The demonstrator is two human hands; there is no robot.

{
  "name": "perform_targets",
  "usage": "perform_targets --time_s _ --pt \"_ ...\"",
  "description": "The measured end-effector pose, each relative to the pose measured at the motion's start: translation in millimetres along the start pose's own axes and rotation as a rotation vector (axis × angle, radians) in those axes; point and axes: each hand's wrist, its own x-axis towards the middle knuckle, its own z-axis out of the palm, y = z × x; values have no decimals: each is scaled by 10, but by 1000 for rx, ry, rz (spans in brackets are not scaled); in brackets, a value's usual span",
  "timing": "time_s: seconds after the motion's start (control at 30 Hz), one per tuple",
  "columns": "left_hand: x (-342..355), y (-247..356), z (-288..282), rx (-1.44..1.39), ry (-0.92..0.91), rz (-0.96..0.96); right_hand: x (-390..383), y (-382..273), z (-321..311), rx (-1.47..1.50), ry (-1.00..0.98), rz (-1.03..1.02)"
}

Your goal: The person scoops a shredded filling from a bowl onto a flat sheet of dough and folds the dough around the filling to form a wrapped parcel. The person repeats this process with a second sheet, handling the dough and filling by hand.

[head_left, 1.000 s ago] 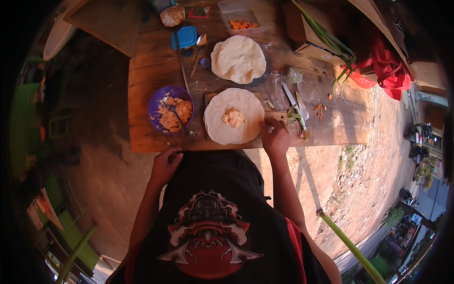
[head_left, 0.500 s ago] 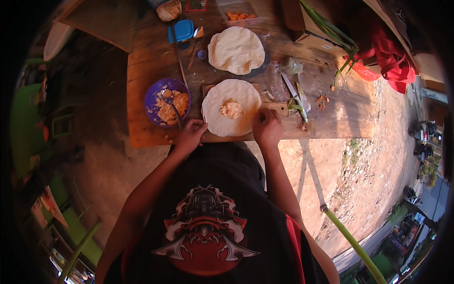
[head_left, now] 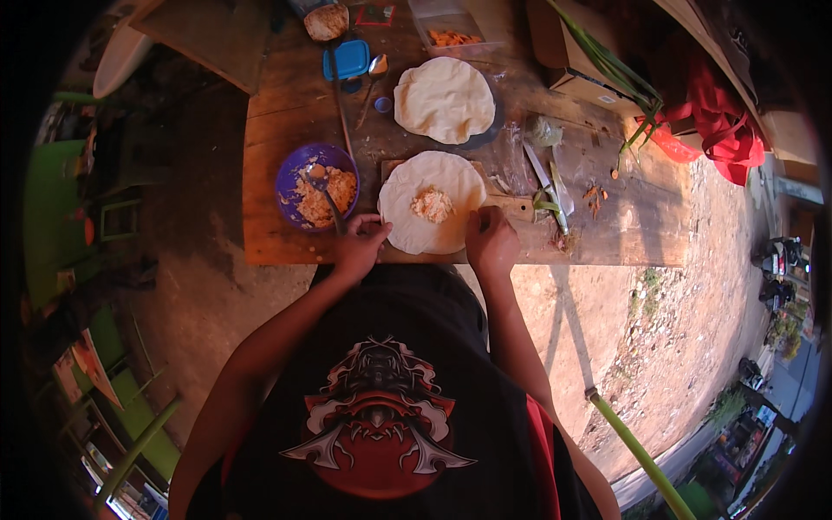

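A round, pale sheet of dough (head_left: pixel 411 224) lies on a wooden cutting board (head_left: pixel 518 207) near the table's front edge. At its middle sits a small heap of orange-white shredded filling (head_left: pixel 432 204). My left hand (head_left: pixel 357 250) pinches the sheet's lower left edge between thumb and fingers. On the opposite side, my right hand (head_left: pixel 492 243) is closed at the lower right edge, its fingertips against the dough. Left of the sheet stands a purple bowl (head_left: pixel 286 186) of the same filling (head_left: pixel 314 206), with a spoon (head_left: pixel 329 201) leaning in it.
Behind lies a stack of more round sheets (head_left: pixel 444 100). A knife (head_left: pixel 542 178) and plastic wrapping (head_left: pixel 516 160) lie right of the board. Farther back are a blue lid (head_left: pixel 348 60), a spoon (head_left: pixel 378 68), a clear box of orange pieces (head_left: pixel 485 45) and a cardboard box (head_left: pixel 576 82).
The whole view has shifted slightly, moving the table toward the right in the picture. My left fingers have slid a little up along the dough's edge; the filling looks unchanged.
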Motion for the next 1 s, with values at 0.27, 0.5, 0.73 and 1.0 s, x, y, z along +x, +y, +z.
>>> perform_targets --time_s 0.27,0.5,0.73,1.0 --pt "70 -117 11 179 95 133 -20 43 -4 314 -51 243" --pt "66 -115 68 329 226 342 -61 182 68 439 -152 420" --pt "56 90 58 9 -56 100 -117 6 -30 526 -98 338" --pt "55 243 56 -8 -167 -7 -34 92 41 459 -49 327"
